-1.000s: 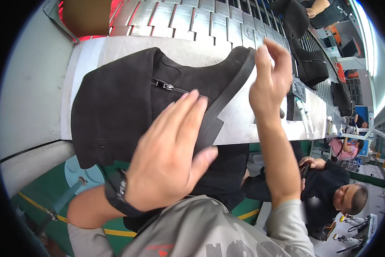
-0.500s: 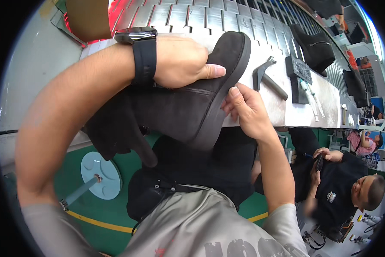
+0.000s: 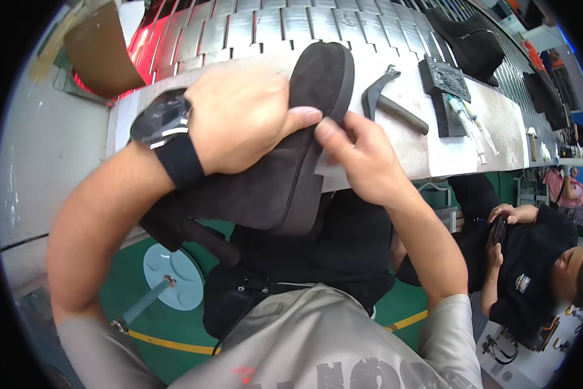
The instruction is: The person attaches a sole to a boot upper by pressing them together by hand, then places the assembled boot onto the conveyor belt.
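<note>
Your left hand (image 3: 239, 120) curls over the boot's upper (image 3: 249, 198); your right hand (image 3: 372, 162) pinches its sole edge (image 3: 305, 201); brace steadily, press evenly.

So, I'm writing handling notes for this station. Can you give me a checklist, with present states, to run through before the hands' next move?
1. Left hand on the boot: ok, its thumb lies close to the sole seam.
2. Right hand at the sole: ok, at its edge.
3. Boot wholly over the bench: not ok, its heel end juts past the near edge.
4. Dark-handled tool clear of the boot: ok, lying apart on the bench.
5. Syringe-like tubes clear of both hands: ok, farther right.
6. Underside of the sole: cannot tell, turned from view.
</note>
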Demonstrator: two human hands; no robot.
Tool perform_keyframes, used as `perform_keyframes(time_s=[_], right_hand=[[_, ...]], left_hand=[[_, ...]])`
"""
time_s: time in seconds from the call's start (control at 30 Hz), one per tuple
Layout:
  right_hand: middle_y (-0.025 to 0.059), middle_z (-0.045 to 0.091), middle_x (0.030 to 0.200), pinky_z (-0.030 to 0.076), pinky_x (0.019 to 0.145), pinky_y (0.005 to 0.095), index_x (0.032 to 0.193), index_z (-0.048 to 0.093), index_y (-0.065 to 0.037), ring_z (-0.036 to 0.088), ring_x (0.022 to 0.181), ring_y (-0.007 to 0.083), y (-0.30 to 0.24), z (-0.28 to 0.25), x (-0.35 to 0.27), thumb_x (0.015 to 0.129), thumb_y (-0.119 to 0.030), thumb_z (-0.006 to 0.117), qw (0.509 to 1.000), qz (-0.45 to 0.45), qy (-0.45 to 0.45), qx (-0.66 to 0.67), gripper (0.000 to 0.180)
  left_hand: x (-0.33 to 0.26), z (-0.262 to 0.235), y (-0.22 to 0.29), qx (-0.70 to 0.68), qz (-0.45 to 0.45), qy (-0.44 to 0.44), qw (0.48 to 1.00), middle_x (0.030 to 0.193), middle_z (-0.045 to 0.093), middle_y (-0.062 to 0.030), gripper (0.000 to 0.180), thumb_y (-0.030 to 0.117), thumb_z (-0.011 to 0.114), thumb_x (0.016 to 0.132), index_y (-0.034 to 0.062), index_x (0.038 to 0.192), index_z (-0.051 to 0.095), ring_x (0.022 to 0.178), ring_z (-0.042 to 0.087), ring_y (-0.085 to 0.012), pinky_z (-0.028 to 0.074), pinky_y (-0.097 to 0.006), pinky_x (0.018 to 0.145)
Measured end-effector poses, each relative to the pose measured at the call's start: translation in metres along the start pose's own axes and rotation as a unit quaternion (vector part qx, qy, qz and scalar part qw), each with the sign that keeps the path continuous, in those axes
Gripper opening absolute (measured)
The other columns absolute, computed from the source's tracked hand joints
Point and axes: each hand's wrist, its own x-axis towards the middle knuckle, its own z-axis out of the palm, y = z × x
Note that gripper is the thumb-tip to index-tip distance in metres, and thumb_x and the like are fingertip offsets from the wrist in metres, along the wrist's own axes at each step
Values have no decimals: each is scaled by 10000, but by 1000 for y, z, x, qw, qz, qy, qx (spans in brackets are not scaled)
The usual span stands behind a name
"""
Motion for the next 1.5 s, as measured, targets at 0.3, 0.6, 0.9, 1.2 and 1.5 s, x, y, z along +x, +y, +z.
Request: perform_keyframes(time_s=[0.3,0.6,0.9,1.2,1.5], right_hand=[[277,748,1206,526,1051,396,1274,721,75,699,1210,370,-43,16,94,975,-522,693,965,-156,181,107,668],[254,662,1358,457,1129,329,1472,553,121,626,1307,275,-20,50,1,1091,-378,621,945,-104,99,294,631],[318,631,1366,476,1118,446,1515,501,104,637,1260,434,15,79,-67,1091,-277,611,949,-267,161,-41,580],[286,690,1204,549,953,415,1385,623,77,693,1080,375,-43,43,-65,1066,-186,616,978,-172,122,1,413],[306,501,1565,340,1262,490,1583,398,111,444,1519,396,-88,-25,-66,1095,-569,487,920,-350,130,118,842]], left_hand=[[0,1,10,15,-36,-26,999,686,633,-256,546,463,588,1088,-32,857,608,676,642,-460,491,-547,630],[-45,33,10,-42,-163,64,984,771,676,-288,561,494,545,1108,-32,925,607,754,644,-515,496,-592,679],[-78,46,30,-13,-148,153,977,1216,702,-284,642,428,710,988,-64,1383,588,1146,667,-434,512,-509,975],[-128,24,70,65,-79,158,982,1573,571,-191,916,138,902,611,34,1473,609,1455,545,-391,502,-497,1106],[-59,-103,74,34,14,124,992,1092,754,-143,564,190,897,726,7,1218,690,957,733,-339,582,-426,776]])
